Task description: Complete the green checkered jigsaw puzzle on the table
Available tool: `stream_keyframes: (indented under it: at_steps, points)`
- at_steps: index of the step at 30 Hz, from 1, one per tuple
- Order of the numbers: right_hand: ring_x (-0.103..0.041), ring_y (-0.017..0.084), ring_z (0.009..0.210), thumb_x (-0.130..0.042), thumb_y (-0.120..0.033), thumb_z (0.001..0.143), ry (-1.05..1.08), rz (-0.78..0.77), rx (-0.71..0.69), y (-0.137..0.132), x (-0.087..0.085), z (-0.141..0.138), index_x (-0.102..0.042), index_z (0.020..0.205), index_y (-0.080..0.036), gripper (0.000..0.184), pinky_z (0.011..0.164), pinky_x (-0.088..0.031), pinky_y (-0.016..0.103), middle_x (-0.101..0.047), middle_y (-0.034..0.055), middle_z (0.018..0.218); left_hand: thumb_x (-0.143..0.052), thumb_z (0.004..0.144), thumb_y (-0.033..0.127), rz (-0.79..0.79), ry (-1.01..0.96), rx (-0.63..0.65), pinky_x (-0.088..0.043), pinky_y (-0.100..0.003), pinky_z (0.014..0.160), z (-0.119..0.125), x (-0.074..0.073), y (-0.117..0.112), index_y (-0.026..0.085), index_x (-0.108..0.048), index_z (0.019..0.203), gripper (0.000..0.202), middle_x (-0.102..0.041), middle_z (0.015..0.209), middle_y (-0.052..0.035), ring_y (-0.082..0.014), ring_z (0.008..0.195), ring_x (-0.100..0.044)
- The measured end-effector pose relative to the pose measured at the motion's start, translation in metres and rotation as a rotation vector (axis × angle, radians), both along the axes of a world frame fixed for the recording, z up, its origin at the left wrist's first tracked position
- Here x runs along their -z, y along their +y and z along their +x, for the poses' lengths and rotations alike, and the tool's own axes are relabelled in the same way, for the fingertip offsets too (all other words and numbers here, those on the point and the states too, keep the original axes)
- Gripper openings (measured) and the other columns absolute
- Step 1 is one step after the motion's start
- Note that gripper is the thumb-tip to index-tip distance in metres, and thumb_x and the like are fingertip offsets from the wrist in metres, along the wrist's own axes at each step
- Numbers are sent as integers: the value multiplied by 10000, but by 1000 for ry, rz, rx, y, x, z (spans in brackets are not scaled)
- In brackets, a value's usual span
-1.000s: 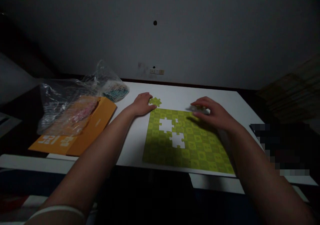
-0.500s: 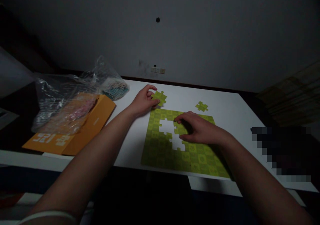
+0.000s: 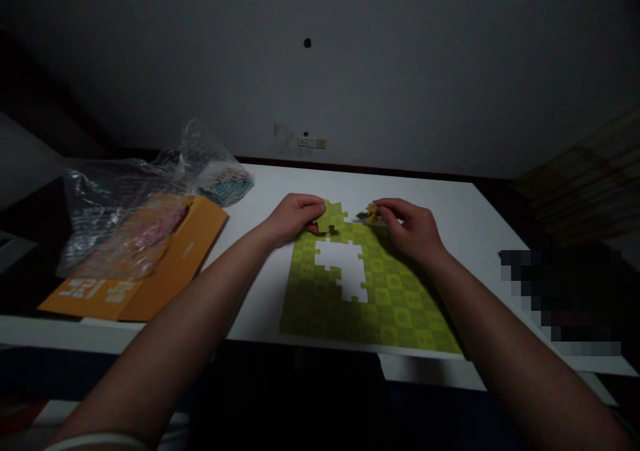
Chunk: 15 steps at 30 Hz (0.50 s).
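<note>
The left hand (image 3: 296,219) is pinching a green puzzle piece (image 3: 333,216) between thumb and fingers, holding it at the upper left edge of the jigsaw sheet (image 3: 317,307). Contact between piece and sheet is not showing clearly. The right hand (image 3: 414,229) is gripping a second piece (image 3: 371,213) by thumb and forefinger, tilting it above the far edge of the sheet; blur is obscuring its printed face.

The jigsaw sheet is lying flat on the white table (image 3: 257,297), in front of the person and between the forearms. Assembly state: most of the checkered surface is standing interlocked, including the near edge. One stepped opening (image 3: 353,274), left of centre, is exposing the table; it is running across the top and dropping down on its right side. By judgement, it is wanting about three pieces, so the assembly is nearing completion. Whether the two gripped pieces are matching this opening cannot be told.

At the left of the table, an orange envelope (image 3: 203,234) is lying partly beneath a clear plastic bag (image 3: 97,201).
</note>
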State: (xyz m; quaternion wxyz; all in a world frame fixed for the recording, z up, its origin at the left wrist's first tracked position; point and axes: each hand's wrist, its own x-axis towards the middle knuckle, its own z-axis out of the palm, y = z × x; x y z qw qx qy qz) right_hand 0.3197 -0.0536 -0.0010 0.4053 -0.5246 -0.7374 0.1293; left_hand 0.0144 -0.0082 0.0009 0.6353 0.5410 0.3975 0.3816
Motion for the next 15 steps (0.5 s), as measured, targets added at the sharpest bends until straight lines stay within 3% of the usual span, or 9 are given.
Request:
stream_keyframes:
  at_steps: [3, 9, 12, 15]
  points:
    - [-837, 336, 1149, -654, -374, 1048, -83, -14, 62, 16, 12, 8, -880, 1218, -262, 304, 1037, -649, 514, -878, 98, 1238, -887, 878, 266, 29, 10, 4, -639, -258, 670, 2, 3, 0, 148, -784, 921, 163, -721, 807, -18, -122, 696, -699]
    - [-799, 378, 1184, -662, -390, 1060, -306, -104, -81, 19, 9, 6, -877, 1207, -268, 288, 1080, -598, 608, -864, 121, 1257, -889, 790, 185, 53, -39, 47, -667, -311, 698, 7, 3, -7, 192, -691, 1112, 378, -708, 859, 19, -142, 696, -729]
    - [-776, 366, 1180, -677, -447, 1067, -179, -102, -120, 10, -1, 0, -876, 1204, -269, 300, 1076, -586, 596, -857, 130, 1233, -853, 782, 161, 126, -21, 61, -637, -289, 688, 9, -1, -12, 226, -711, 1291, 533, -679, 924, 29, -125, 711, -700]
    - [-790, 313, 1048, -692, -522, 1065, 46, -254, -217, 0, -6, -6, -856, 1264, -281, 353, 971, -617, 520, -861, 107, 1179, -827, 840, 215, 188, 86, 165, -511, -237, 612, 13, -4, -16, 181, -795, 1249, 412, -608, 791, 41, -103, 648, -603]
